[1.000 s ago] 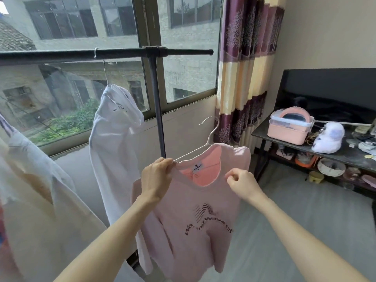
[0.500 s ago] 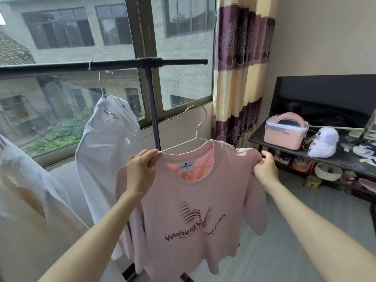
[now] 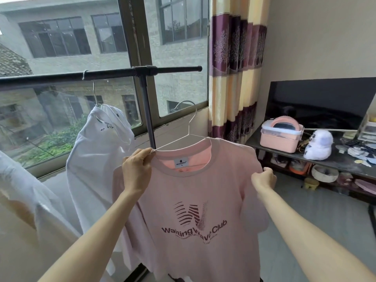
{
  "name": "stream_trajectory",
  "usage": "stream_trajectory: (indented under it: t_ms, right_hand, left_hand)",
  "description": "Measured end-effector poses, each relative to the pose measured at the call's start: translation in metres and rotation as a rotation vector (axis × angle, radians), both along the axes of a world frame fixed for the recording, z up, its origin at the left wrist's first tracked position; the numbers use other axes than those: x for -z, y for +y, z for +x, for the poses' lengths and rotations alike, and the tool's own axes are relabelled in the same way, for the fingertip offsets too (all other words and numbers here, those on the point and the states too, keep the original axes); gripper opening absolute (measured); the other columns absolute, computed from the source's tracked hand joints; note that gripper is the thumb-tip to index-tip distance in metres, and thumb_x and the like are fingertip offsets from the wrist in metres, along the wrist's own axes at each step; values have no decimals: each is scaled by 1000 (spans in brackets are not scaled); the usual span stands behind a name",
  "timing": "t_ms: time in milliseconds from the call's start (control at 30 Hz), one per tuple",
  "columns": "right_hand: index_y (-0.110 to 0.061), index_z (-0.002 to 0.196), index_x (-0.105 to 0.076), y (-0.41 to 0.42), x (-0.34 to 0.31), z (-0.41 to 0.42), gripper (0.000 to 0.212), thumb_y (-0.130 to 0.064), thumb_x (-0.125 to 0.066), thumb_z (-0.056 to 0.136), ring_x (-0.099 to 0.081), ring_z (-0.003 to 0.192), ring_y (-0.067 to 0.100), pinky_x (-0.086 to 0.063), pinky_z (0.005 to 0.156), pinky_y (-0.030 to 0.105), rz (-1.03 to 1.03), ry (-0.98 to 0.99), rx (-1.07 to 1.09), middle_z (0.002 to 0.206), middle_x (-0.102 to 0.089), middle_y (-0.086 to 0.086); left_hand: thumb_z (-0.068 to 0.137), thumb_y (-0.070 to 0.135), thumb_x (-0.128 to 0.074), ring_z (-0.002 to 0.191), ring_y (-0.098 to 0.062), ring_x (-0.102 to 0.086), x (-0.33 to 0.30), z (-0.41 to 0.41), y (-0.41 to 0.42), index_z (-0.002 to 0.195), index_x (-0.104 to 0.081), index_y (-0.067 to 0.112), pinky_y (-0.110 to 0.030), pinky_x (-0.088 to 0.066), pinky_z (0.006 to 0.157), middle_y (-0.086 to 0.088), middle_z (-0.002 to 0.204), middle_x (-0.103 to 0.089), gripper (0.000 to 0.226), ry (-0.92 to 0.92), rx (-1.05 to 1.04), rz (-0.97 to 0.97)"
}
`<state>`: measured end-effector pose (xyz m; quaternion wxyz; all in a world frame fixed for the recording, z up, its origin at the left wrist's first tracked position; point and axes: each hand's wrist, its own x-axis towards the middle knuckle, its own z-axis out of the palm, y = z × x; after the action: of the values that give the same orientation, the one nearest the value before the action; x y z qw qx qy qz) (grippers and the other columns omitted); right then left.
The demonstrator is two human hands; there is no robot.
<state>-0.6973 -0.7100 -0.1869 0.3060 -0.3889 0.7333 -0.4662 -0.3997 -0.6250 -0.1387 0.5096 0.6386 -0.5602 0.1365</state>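
A pink T-shirt [image 3: 203,196] with a dark "Waiting Wave Club" print hangs on a thin white wire hanger [image 3: 190,127], held up in front of me, its front facing me. My left hand [image 3: 137,169] grips the shirt's left shoulder together with the hanger's arm. My right hand [image 3: 263,178] pinches the right shoulder and sleeve seam. The hanger's hook stands free, below and right of the black clothes rail [image 3: 101,75].
A white shirt [image 3: 97,151] hangs from the rail on its own hanger, with another pale garment [image 3: 24,210] at far left. The rail's upright post [image 3: 147,110] stands behind my left hand. A dark TV stand [image 3: 333,159] at right bears a pink box [image 3: 280,135] and a white plush toy [image 3: 318,145].
The shirt has turned to face me and spread flat. My right hand moved from the collar out to the right shoulder. Both hands and the hanger are higher, nearer the rail.
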Motion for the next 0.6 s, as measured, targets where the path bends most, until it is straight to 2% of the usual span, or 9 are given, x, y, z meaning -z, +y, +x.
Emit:
stream_trajectory:
  t_ms: [67, 167, 267, 333, 367, 400, 467, 533, 600]
  right_hand:
    - [-4, 139, -34, 5, -8, 6, 57, 1, -45, 83, -42, 124, 34, -34, 102, 36, -100, -4, -39, 142, -29, 20]
    - [-8, 140, -32, 10, -19, 20, 60, 4, -42, 82, -39, 128, 28, -31, 105, 34, -304, 135, -138, 145, -26, 13]
    - [-11, 132, -46, 16, -28, 36, 51, -8, -43, 81, -35, 133, 25, -22, 111, 47, -483, 433, -216, 141, -39, 8]
    - [-13, 121, -58, 20, -36, 50, 44, -21, -43, 80, -43, 128, 24, -16, 110, 54, -654, 631, -291, 128, -55, 4]
    - [-13, 116, -60, 23, -43, 58, 42, -27, -42, 81, -50, 120, 23, -19, 108, 54, -735, 671, -354, 117, -62, 2]
    - [-13, 114, -61, 28, -51, 66, 42, -33, -40, 83, -56, 110, 22, -26, 106, 50, -782, 675, -436, 104, -66, 0]
    - [-13, 108, -60, 35, -66, 80, 35, -38, -43, 89, -61, 91, 23, -41, 88, 38, -739, 638, -572, 87, -66, -1]
    - [-8, 97, -58, 32, -71, 87, 27, -31, -44, 95, -60, 87, 31, -41, 71, 36, -683, 593, -558, 88, -67, 8]
    - [-3, 90, -56, 28, -68, 82, 26, -24, -43, 96, -59, 84, 38, -35, 65, 36, -715, 544, -469, 85, -67, 17]
  left_hand:
    - [86, 14, -60, 76, -33, -63, -2, 0, -1, 89, -73, 8, -37, -44, 74, -10, 77, -68, 15, 19, 58, 25]
    - [86, 10, -62, 74, -31, -60, -4, -1, -4, 92, -73, 8, -37, -43, 76, -9, 82, -70, 13, 39, 74, 55]
    - [87, 11, -62, 76, -28, -59, -4, -4, -4, 90, -73, 7, -37, -43, 77, -7, 81, -68, 12, 91, 107, 82]
    - [86, 11, -62, 76, -28, -60, -3, -7, -4, 88, -72, 7, -38, -44, 76, -6, 80, -68, 11, 81, 134, 105]
    - [86, 11, -63, 76, -28, -61, -2, -9, -4, 87, -72, 8, -39, -45, 75, -6, 80, -68, 10, 64, 148, 117]
    - [86, 12, -63, 75, -29, -62, -2, -13, -4, 86, -72, 8, -40, -47, 75, -6, 80, -68, 10, 46, 163, 124]
    - [85, 14, -65, 75, -29, -62, 0, -19, -3, 86, -73, 9, -43, -48, 75, -6, 81, -70, 9, 12, 193, 127]
    - [83, 22, -65, 75, -30, -61, 2, -24, 0, 84, -72, 10, -45, -49, 74, -5, 80, -70, 15, -10, 202, 109]
    - [80, 37, -61, 81, -28, -58, 5, -25, 2, 87, -71, 13, -41, -48, 77, -3, 85, -68, 27, -38, 172, 73]
